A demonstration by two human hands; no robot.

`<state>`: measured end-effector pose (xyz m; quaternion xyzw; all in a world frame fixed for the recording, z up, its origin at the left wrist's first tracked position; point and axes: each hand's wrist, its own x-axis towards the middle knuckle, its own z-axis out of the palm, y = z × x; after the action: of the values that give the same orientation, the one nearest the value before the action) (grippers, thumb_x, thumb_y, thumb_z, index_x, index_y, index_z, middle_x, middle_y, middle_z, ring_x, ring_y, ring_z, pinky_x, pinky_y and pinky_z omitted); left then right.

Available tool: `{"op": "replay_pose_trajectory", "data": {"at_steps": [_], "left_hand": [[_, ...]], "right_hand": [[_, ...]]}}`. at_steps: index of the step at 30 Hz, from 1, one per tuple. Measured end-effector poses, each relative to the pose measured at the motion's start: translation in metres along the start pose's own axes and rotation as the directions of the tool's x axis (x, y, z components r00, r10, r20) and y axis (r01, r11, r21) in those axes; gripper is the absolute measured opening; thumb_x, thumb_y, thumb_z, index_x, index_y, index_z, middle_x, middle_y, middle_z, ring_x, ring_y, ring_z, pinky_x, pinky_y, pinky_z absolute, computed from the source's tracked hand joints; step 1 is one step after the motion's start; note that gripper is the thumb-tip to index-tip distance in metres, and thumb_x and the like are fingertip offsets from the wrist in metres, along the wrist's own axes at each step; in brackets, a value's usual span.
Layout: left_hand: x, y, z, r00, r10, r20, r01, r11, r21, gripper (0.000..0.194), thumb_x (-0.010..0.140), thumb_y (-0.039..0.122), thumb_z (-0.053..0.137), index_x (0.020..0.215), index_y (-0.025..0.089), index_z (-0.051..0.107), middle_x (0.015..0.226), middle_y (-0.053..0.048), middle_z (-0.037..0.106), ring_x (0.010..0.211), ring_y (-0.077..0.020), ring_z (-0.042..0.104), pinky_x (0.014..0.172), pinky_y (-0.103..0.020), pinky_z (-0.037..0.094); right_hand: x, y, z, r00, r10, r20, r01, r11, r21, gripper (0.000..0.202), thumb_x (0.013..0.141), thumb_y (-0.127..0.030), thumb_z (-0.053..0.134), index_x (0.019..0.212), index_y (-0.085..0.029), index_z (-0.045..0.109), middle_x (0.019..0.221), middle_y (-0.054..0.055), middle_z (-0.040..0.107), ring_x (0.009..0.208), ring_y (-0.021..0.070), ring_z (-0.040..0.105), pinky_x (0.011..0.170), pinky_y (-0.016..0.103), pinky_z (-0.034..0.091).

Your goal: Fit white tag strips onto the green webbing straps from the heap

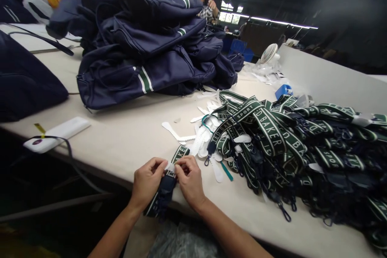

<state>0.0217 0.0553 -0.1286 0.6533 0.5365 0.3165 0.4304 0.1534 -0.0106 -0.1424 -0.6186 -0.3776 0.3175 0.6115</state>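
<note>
At the table's front edge lies a bundled bag strap point(167, 187), green webbing with white lettering and a dark navy pad. My left hand point(148, 181) pinches a small white strip point(170, 167) at the strap from the left, thumb and forefinger together. From the right, my right hand point(190, 179) also has its fingertips closed on the strip. The strip lies across the webbing; its ends are hidden by my fingers. Beyond my right hand, several loose white strips point(201, 141) with toothed edges are scattered beside a big heap of similar straps point(272, 137) with dark clips.
Navy bags point(169, 68) with green and white stripes are piled high at the back. Another dark bag point(27, 76) sits at the left, near a long white device point(59, 134) with a dark cord. A fan point(269, 53) and a blue object point(283, 91) stand back right. Two people are farther off.
</note>
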Motion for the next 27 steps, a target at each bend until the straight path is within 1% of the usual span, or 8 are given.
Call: {"op": "replay_pose_trajectory", "data": {"at_steps": [2, 6, 9, 11, 14, 17, 22, 27], "left_hand": [[-0.01, 0.004, 0.006, 0.999, -0.012, -0.051, 0.013, 1.0, 0.002, 0.03, 0.08, 0.051, 0.063, 0.08, 0.022, 0.065, 0.062, 0.003, 0.063, 0.06, -0.0159, 0.058, 0.06, -0.025, 0.046], [-0.028, 0.014, 0.024, 0.991, 0.039, -0.131, -0.033, 0.998, 0.046, 0.029, 0.081, 0.051, 0.059, 0.081, 0.023, 0.065, 0.068, 0.001, 0.067, 0.063, -0.0179, 0.061, 0.063, -0.027, 0.047], [-0.033, 0.017, 0.035, 0.97, 0.127, -0.207, -0.096, 0.984, 0.153, 0.024, 0.082, 0.044, 0.055, 0.079, 0.023, 0.065, 0.074, -0.002, 0.069, 0.068, -0.0201, 0.062, 0.068, -0.031, 0.047], [-0.031, 0.015, 0.037, 0.962, 0.116, -0.246, -0.069, 0.979, 0.191, 0.023, 0.081, 0.043, 0.055, 0.08, 0.023, 0.065, 0.075, -0.003, 0.069, 0.069, -0.0208, 0.062, 0.069, -0.032, 0.045], [-0.023, 0.007, 0.036, 0.973, -0.088, -0.215, 0.085, 0.996, -0.026, 0.028, 0.075, 0.049, 0.064, 0.08, 0.021, 0.065, 0.069, -0.001, 0.065, 0.063, -0.0184, 0.058, 0.06, -0.029, 0.044], [-0.016, -0.001, 0.035, 0.96, -0.253, -0.117, 0.199, 0.916, -0.347, 0.039, 0.064, 0.053, 0.073, 0.077, 0.018, 0.062, 0.057, 0.003, 0.056, 0.052, -0.0132, 0.049, 0.048, -0.023, 0.04], [-0.014, -0.008, 0.034, 0.935, -0.307, -0.179, 0.201, 0.872, -0.446, 0.041, 0.064, 0.053, 0.075, 0.082, 0.019, 0.06, 0.058, 0.004, 0.055, 0.052, -0.0101, 0.048, 0.046, -0.018, 0.042], [-0.015, -0.005, 0.021, 0.91, -0.398, -0.117, 0.238, 0.733, -0.637, 0.051, 0.05, 0.051, 0.086, 0.078, 0.017, 0.059, 0.055, 0.005, 0.054, 0.05, -0.0064, 0.044, 0.045, -0.014, 0.041]], "right_hand": [[-0.008, -0.006, -0.009, 0.999, 0.044, 0.025, -0.043, 0.999, -0.026, 0.018, 0.085, -0.032, 0.06, 0.076, -0.018, 0.065, 0.077, 0.002, 0.058, 0.07, 0.0144, 0.054, 0.065, 0.025, 0.045], [-0.011, -0.016, -0.015, 0.963, 0.18, 0.2, -0.181, 0.983, -0.017, 0.04, 0.087, -0.051, 0.056, 0.066, -0.017, 0.059, 0.058, -0.003, 0.051, 0.057, 0.0115, 0.045, 0.056, 0.024, 0.036], [-0.004, -0.016, -0.01, 0.975, 0.161, 0.153, -0.146, 0.984, -0.105, 0.044, 0.086, -0.051, 0.057, 0.058, -0.018, 0.05, 0.054, -0.005, 0.044, 0.055, 0.0099, 0.041, 0.054, 0.023, 0.032], [0.002, -0.011, -0.005, 0.98, 0.145, 0.133, -0.126, 0.982, -0.138, 0.042, 0.086, -0.045, 0.057, 0.056, -0.018, 0.047, 0.053, -0.005, 0.043, 0.054, 0.0098, 0.041, 0.054, 0.023, 0.031], [0.006, -0.002, 0.002, 0.982, 0.13, 0.14, -0.108, 0.982, -0.154, 0.037, 0.087, -0.038, 0.056, 0.057, -0.019, 0.049, 0.054, -0.005, 0.047, 0.055, 0.0104, 0.044, 0.055, 0.023, 0.032], [0.005, 0.003, 0.004, 0.989, 0.08, 0.12, -0.048, 0.966, -0.255, 0.036, 0.087, -0.037, 0.058, 0.056, -0.019, 0.05, 0.054, -0.004, 0.048, 0.055, 0.0112, 0.044, 0.056, 0.024, 0.03], [0.005, 0.005, -0.007, 0.987, -0.008, 0.163, 0.078, 0.903, -0.424, 0.036, 0.087, -0.036, 0.058, 0.055, -0.02, 0.049, 0.057, -0.001, 0.053, 0.057, 0.013, 0.044, 0.058, 0.026, 0.027], [0.013, 0.008, -0.01, 0.983, 0.04, 0.182, 0.033, 0.924, -0.382, 0.038, 0.085, -0.035, 0.061, 0.053, -0.019, 0.048, 0.054, -0.003, 0.048, 0.056, 0.0118, 0.043, 0.057, 0.025, 0.027]]}}
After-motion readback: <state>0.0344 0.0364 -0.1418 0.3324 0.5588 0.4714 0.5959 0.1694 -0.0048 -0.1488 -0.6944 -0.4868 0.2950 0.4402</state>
